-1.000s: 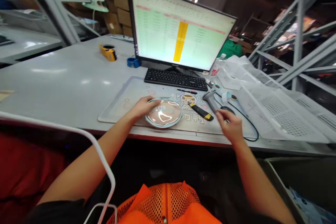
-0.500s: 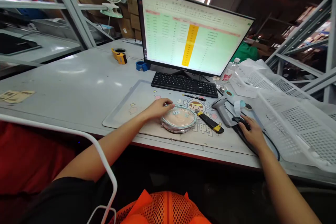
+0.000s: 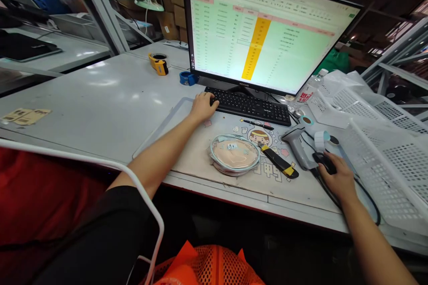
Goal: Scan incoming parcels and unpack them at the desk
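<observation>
My left hand (image 3: 202,106) rests over the left end of the black keyboard (image 3: 250,106), palm down, fingers lying on the keys and holding nothing. My right hand (image 3: 338,177) is wrapped over a black computer mouse (image 3: 325,163) at the right of the desk mat. Between the two hands sits a round clear zip pouch (image 3: 234,153) with pale-green edging and a small label. A black and yellow utility knife (image 3: 280,161) lies beside it. The grey barcode scanner (image 3: 298,146) is just left of the mouse, and a pen (image 3: 258,124) lies below the keyboard.
A large monitor (image 3: 267,31) showing a spreadsheet stands behind the keyboard. White perforated baskets (image 3: 384,160) crowd the right side, near a plastic bottle (image 3: 312,87). Tape rolls, one blue (image 3: 188,78), and a yellow tape measure (image 3: 161,67) lie at the back left.
My left hand has let go of the round pouch and moved up and away onto the keyboard. The right hand stays on the mouse. The view has shifted slightly.
</observation>
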The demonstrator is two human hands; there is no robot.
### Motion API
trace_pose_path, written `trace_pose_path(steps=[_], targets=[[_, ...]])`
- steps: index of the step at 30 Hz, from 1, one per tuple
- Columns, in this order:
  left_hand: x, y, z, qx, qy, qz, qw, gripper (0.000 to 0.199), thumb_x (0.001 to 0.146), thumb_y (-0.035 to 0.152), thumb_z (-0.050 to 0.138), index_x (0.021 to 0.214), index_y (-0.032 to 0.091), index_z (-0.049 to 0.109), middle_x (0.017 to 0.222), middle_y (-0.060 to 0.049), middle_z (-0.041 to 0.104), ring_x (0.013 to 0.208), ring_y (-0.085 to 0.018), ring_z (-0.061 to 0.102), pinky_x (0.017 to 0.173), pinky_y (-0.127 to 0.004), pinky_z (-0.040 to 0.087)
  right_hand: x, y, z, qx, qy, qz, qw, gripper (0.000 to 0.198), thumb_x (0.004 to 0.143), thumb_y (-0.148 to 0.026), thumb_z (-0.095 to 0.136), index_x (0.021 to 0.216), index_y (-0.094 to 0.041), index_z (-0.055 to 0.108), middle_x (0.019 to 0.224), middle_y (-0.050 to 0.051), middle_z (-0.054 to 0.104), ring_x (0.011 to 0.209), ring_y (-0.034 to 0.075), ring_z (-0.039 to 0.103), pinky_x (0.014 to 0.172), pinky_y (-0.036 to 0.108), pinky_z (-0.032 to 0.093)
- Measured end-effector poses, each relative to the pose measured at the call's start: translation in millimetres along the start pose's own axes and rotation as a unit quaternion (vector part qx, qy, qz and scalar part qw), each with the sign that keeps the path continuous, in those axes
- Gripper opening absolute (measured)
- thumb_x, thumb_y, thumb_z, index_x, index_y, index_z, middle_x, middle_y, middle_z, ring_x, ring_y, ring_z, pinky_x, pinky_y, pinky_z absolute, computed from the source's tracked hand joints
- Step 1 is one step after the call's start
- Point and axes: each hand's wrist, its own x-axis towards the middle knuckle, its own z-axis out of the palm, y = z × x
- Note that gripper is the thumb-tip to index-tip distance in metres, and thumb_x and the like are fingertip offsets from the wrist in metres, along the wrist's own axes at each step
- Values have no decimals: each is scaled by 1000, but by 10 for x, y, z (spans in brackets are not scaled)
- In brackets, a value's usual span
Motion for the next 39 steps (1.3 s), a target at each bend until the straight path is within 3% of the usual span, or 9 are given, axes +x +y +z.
trace_pose_path(steps=[3,6,8,12,21,28,39], targets=[[-30,-92,147,41,16,33,999,57,101,45,54,146,11,57,159,-22,48,149,-41,38,126,-55,28,-34,6,55,-2,1,-14,1000,53,95,-49,58,138,-19,68,135,18,67,129,37,64,116,55,49],[-77,-165,217,90,-33,57,994,68,103,52,50,157,12,48,173,-20,31,160,-42,22,131,-55,19,-92,50,95,-6,9,-26,1000,51,94,-48,59,139,-25,66,137,16,65,127,39,65,113,57,52],[-80,-194,226,121,-71,59,988,72,104,56,46,162,12,44,175,-18,29,162,-41,21,132,-54,18,-125,112,141,-12,17,-30,999,50,94,-49,59,139,-31,65,137,13,66,124,40,68,109,59,55],[-62,-214,216,145,-84,65,984,75,104,62,43,163,15,45,174,-16,31,162,-41,24,133,-55,20,-152,244,239,-15,26,-29,999,48,92,-55,57,137,-38,64,136,9,67,121,40,70,102,60,58],[-87,-218,250,168,-80,61,981,71,106,59,45,164,19,43,175,-13,30,163,-38,23,134,-55,20,-170,254,232,-59,3,10,998,55,96,-62,49,132,-25,67,136,10,67,120,33,69,102,49,58],[-105,-211,246,175,-82,77,978,71,106,59,45,163,17,45,174,-15,32,163,-38,25,134,-53,20,-194,258,226,-84,20,-7,996,49,96,-60,48,127,-26,69,135,9,67,116,32,71,92,46,60],[-98,-226,250,170,-90,76,978,71,107,58,44,164,16,43,175,-15,30,163,-37,24,135,-53,19,-225,250,210,-103,18,-8,994,47,97,-57,49,128,-27,69,138,8,66,116,32,71,87,45,60]])
